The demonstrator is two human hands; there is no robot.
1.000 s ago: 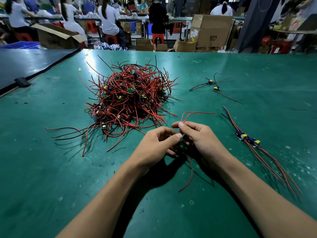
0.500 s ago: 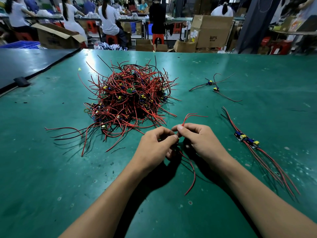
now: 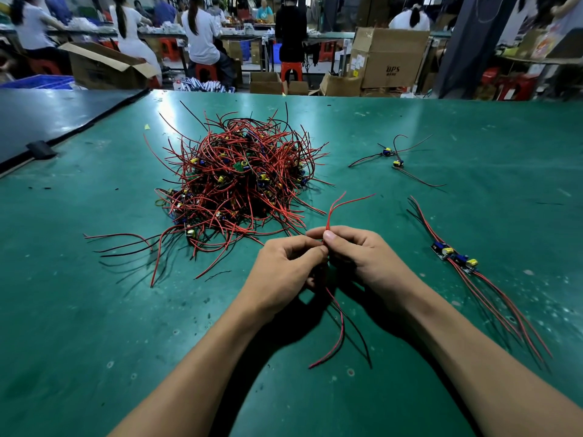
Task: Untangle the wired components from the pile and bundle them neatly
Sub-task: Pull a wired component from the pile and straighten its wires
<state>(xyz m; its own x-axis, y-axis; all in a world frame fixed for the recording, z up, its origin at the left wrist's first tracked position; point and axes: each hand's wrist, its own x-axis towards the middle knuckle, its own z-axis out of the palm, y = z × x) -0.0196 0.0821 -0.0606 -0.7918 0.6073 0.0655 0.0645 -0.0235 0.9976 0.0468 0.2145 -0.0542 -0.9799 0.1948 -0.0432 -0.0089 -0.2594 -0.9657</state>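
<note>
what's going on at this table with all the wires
A person is sorting wired parts at a green table. The left hand and right hand together pinch a few red wires, whose ends stick up above the fingers and hang below them. Just beyond the hands sits the pile, a big tangle. To the right lies a straightened bundle, and farther back are two loose parts.
</note>
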